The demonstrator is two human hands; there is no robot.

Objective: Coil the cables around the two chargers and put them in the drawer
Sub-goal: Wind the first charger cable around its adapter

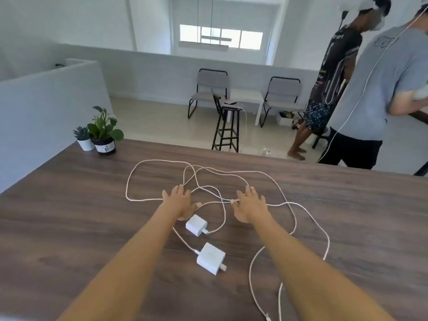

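- Two white chargers (196,225) (211,258) lie mid-surface, their cables (162,161) tangled in loose loops beyond.
- Left hand (179,201) and right hand (250,206): both grips spread flat, pinching nothing.
- Suggest untangling first, then winding each cable snugly from the plug end.
- Drawer not visible.

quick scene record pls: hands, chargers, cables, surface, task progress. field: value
left hand: open, flat, palm down over the cables
right hand: open, flat, palm down over the cables
chargers: two white, far charger by the left hand, near charger closer to the person
cables: white, plugged in, uncoiled, tangled loops
table: dark wood, two potted plants at far left corner
drawer: not in view
progress: coiling not started
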